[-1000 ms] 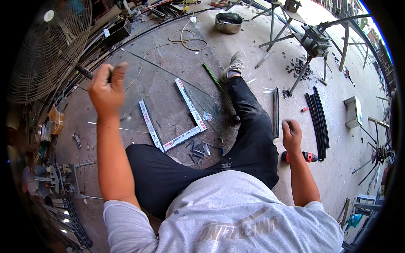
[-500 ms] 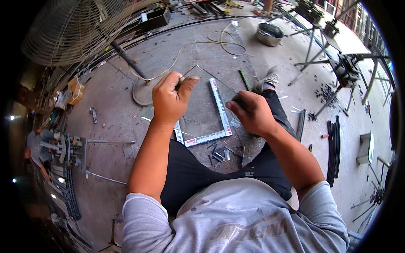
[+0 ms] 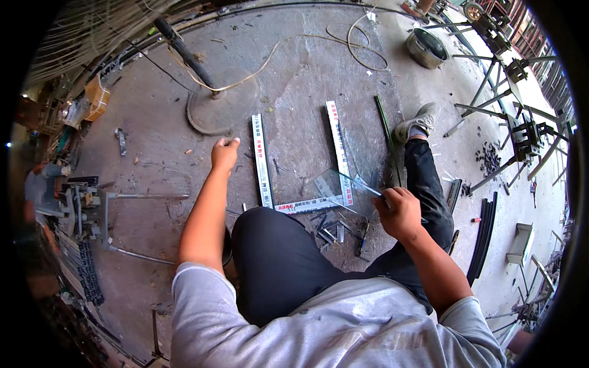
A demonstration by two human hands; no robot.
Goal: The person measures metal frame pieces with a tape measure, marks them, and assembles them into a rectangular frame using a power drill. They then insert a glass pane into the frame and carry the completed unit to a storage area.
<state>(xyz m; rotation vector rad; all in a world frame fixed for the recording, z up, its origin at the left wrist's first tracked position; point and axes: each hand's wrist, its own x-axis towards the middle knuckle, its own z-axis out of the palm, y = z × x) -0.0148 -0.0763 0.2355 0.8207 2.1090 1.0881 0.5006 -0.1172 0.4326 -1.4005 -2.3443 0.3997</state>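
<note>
My right hand is closed on a piece of clear glass. Its bluish edge slants up and leftward from the fingers, over the near right corner of a frame. The glass is hard to trace against the floor. To the left, my left hand is raised with its fingers closed; whatever they may grip does not show. Between the hands lies the U-shaped frame of white profiles with red and blue print, its far side without a bar. My left knee lies against its near edge.
Dark and pale offcuts lie in front of the frame. A narrow green-edged strip is on the floor beside my right shoe. Farther off are a round stand base, a loose cable, a metal basin and legged machines.
My hands have moved apart and lower, the left one leftward, the right one right and nearer. The glass earlier spanning between them now shows only by the right hand. The view has shifted.
</note>
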